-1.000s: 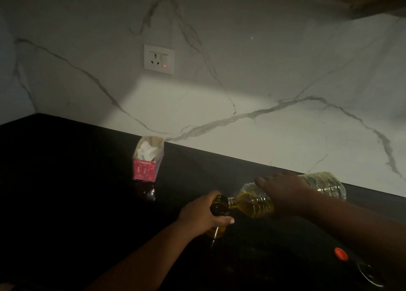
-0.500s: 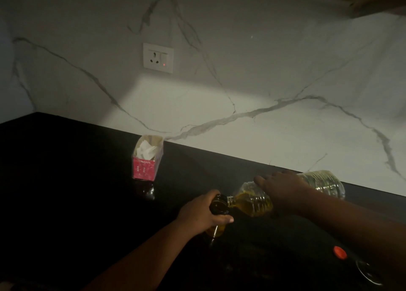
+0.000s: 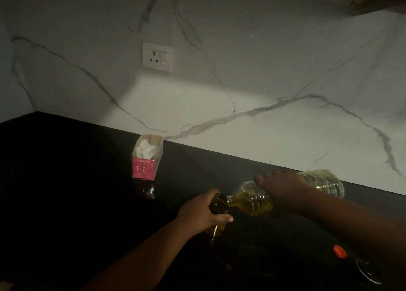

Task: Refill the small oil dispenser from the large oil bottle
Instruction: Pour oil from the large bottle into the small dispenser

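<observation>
The small oil dispenser [image 3: 218, 205], a dark glass bottle with yellow oil low in it, stands on the black counter [image 3: 72, 194]. My left hand [image 3: 203, 213] grips it around the body. The large clear plastic oil bottle [image 3: 254, 199] lies tipped almost flat, its neck touching the dispenser's open mouth, yellow oil pooled at the neck end. My right hand [image 3: 283, 186] grips the big bottle around its middle from above. The bottle's base [image 3: 325, 182] points right toward the wall.
A pink open box [image 3: 146, 159] with white paper inside stands at the back left, near the marble wall. A red cap [image 3: 339, 251] and a dark round lid-like piece [image 3: 369, 271] lie on the counter at the lower right. A wall socket [image 3: 157, 56] sits above.
Both hands and bottles hold nearly the same pose; the large bottle stays tipped at the dispenser's mouth. The view has shifted only slightly.
</observation>
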`<state>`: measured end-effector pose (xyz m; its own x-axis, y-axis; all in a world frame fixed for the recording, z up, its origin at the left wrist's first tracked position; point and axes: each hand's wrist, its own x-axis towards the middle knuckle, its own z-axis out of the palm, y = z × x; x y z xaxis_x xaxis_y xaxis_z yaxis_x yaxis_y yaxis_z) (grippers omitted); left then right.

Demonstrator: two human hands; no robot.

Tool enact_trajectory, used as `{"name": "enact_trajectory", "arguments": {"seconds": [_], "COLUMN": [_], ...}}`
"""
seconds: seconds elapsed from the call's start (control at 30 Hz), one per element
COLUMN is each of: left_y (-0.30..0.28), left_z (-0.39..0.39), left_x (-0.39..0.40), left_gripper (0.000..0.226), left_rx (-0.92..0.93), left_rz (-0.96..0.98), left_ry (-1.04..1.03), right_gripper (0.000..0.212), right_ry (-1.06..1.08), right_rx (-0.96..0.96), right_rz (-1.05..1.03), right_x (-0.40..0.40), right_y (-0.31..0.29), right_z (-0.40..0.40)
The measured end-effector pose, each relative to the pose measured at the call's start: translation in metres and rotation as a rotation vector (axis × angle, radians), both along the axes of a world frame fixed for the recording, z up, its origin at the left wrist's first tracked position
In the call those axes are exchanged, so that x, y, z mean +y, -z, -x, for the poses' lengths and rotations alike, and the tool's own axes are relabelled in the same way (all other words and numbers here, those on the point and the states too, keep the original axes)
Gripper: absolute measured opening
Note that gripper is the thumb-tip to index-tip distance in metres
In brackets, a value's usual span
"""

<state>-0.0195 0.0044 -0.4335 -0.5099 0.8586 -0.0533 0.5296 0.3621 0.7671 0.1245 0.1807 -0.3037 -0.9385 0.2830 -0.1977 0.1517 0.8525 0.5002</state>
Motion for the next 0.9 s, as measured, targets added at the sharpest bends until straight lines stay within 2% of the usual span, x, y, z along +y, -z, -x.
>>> {"name": "enact_trajectory", "arguments": {"seconds": [0.17,0.9], "left_y": [-0.0009,-0.0011], "left_z": [0.0000,0.0006], "left_x": [0.0000,-0.0009], "left_gripper": [0.081,0.074], "left_rx": [0.008,-0.022], "left_rz": [0.011,-0.005], "left_ry": [-0.004,0.006], "right_gripper": [0.092,0.093], "right_ry": [0.007,0.014], "right_rx": [-0.005,-0.016], "right_rz": [0.000,-0.005], "right_x": [0.0009,-0.0022], "right_y": [0.0004,-0.0021], "right_z": [0.0013,0.0021]}}
